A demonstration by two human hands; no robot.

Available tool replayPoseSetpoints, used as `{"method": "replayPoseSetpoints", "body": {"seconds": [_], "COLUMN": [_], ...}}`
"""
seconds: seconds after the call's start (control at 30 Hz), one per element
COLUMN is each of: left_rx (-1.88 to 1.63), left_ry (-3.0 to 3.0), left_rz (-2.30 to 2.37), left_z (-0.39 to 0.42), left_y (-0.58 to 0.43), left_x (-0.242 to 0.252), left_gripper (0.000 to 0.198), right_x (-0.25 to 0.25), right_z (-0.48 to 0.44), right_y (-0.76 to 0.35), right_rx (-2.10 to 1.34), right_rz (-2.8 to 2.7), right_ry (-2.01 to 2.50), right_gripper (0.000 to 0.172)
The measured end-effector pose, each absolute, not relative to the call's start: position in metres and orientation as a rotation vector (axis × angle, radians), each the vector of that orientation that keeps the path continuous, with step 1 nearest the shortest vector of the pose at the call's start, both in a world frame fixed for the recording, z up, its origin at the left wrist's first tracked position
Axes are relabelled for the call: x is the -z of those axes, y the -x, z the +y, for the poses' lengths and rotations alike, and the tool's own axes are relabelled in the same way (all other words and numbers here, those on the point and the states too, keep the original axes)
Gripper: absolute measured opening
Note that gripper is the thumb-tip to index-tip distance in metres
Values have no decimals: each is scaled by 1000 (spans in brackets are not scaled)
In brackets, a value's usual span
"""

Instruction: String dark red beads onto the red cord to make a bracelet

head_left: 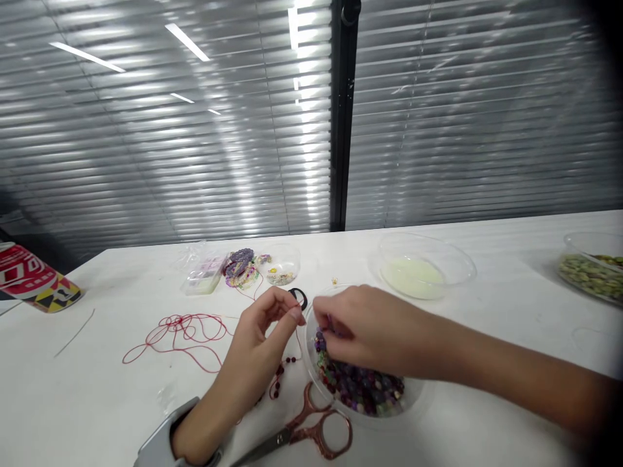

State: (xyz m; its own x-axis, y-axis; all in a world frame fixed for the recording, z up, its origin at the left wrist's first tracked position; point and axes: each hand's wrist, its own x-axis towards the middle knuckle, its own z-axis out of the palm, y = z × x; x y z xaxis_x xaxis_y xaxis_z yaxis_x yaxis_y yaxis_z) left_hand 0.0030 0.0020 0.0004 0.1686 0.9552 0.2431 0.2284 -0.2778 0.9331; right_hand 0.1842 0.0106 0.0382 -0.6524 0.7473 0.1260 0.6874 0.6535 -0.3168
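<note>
My left hand (265,337) is raised a little above the white table (107,402), thumb and forefinger pinched on the end of a thin red cord (182,331). The cord carries a few dark red beads (280,376) below the hand and trails off in loose loops to the left. My right hand (365,334) reaches in from the right over a clear round dish of purple and green beads (363,389). Its fingertips are pinched together close to my left fingertips, on something too small to name.
Rose-gold scissors (311,431) lie at the near edge by the dish. Farther back are a small clear box (204,275), a heap of beaded pieces (241,266), a small clear cup (282,266), an empty clear bowl (423,266) and, at far right, a dish of green beads (591,272). A red can (34,279) lies at far left.
</note>
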Motion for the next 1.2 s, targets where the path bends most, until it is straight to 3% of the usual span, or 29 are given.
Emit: {"method": "replayPoseSetpoints", "body": {"seconds": [0.17, 0.43, 0.63, 1.2], "left_rx": [-1285, -1197, -1234, -1255], "left_ry": [-1553, -1522, -1630, -1671], "left_rz": [1069, 975, 1030, 1106], "left_z": [-1, -8, -8, -7], "left_y": [-3, -3, -1, 2], "left_x": [-4, -6, -5, -13], "left_gripper": [10, 11, 19, 17], "right_x": [-46, -29, -27, -22], "right_z": [15, 18, 18, 19], "right_y": [-184, -176, -173, -172], "right_rx": [-801, -1094, -1190, -1116], "right_rz": [-2275, -1932, -1890, -1984], "right_ry": [996, 803, 778, 869], "right_gripper": [5, 14, 18, 17]}}
